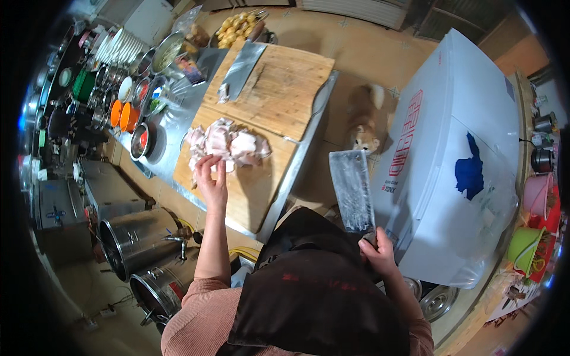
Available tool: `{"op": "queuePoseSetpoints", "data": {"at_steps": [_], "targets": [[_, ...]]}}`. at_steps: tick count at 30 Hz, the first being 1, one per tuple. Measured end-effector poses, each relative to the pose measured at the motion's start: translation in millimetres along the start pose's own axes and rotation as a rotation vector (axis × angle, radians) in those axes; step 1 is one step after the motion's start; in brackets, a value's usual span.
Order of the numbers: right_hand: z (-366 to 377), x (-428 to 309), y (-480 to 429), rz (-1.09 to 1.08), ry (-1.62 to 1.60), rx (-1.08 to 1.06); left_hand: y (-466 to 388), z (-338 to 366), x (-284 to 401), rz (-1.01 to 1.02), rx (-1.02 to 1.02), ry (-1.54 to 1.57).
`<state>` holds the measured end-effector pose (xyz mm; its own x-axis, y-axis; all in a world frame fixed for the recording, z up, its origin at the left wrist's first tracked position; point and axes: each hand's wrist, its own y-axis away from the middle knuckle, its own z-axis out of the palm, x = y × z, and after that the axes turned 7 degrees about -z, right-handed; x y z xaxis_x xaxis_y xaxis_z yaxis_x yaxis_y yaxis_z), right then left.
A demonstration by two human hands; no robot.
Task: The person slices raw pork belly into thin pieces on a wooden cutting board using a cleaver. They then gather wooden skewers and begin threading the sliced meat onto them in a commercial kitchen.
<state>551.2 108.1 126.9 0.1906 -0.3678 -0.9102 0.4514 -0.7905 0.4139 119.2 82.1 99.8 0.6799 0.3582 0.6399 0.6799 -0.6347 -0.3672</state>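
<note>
My right hand (pixel 379 252) grips the handle of a broad cleaver (pixel 352 191). The blade points away from me, beside the table, and is smeared with whitish residue. Over the near left side of a pile of pale raw meat pieces (pixel 227 142) is my left hand (pixel 210 178), its fingers bent and apart. Whether the fingertips touch the meat is hard to tell. The pile lies on the nearer part of a wooden cutting board (pixel 271 182). Farther up the board, a second flat metal blade (pixel 245 66) lies with a small meat scrap (pixel 223 93) at its near end.
A dog (pixel 366 120) is on the tiled floor between the table and a white chest freezer (pixel 427 169). Bowls, including a steel bowl (pixel 140 141), crowd the metal table (pixel 171 158) at left. Large steel pots (pixel 138 240) stand at lower left. Peeled potatoes (pixel 238 29) fill a container beyond the board.
</note>
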Motion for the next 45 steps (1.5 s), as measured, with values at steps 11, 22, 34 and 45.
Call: {"op": "queuePoseSetpoints", "data": {"at_steps": [11, 22, 34, 45], "targets": [[-83.9, -65.5, -110.3, -0.266, -0.426, 0.297, -91.9, 124.7, 87.8, 0.156, 0.075, -0.188], [-158.2, -176.3, -302.2, -0.315, -0.449, 0.421, -237.1, 245.2, 126.2, 0.038, 0.099, -0.157], [-244.9, -272.1, -557.3, -0.393, -0.374, 0.031, -245.5, 261.3, 125.3, -0.370, 0.263, -0.604], [-297.8, -343.9, -750.9, -0.444, -0.342, 0.082, -334.1, 342.9, 169.4, -0.504, 0.327, -0.758]]}}
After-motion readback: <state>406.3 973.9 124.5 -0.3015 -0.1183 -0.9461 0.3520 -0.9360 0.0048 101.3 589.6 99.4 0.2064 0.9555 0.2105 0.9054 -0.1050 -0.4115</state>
